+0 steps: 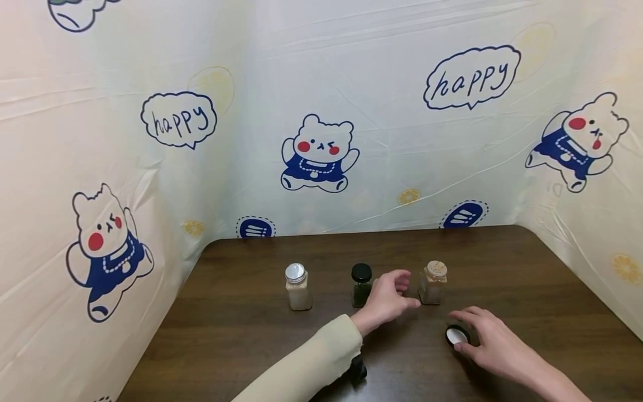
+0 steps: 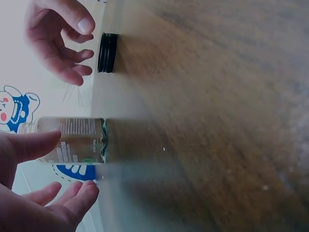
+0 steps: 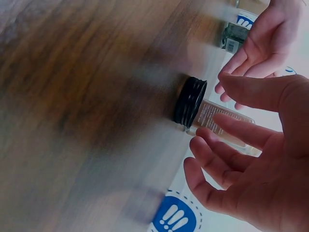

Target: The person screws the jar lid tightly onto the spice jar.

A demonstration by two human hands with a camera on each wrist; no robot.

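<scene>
Black lid [image 1: 457,335] lying upturned beside a loosely spread right hand [image 1: 494,340]

The lid is resting on the brown tabletop [image 1: 226,340], its white inner face turned up, close by the right hand's thumb and fingertips. That hand is gripping nothing — its fingers are bending gently, and the left wrist view is showing a gap between them and the lid.

The left hand [image 1: 385,297] is hovering just beside the shaker jar [image 1: 430,289], thumb and fingers parted, holding nothing; whether its thumb is touching the glass, one cannot tell. The shaker jar is standing upright, pierced top [image 1: 437,268] upward, farther back than the lid and slightly left.

Partly hidden by the left hand, a green-filled jar [image 1: 360,295] is wearing a black cap [image 1: 361,272]. Farther left, a pale-filled jar [image 1: 300,295] is standing under a silver cap [image 1: 295,272]. A light sleeve [image 1: 306,360] is covering the left forearm — behind everything, a pale cloth [image 1: 382,61] is showing printed bears [image 1: 317,148].
</scene>
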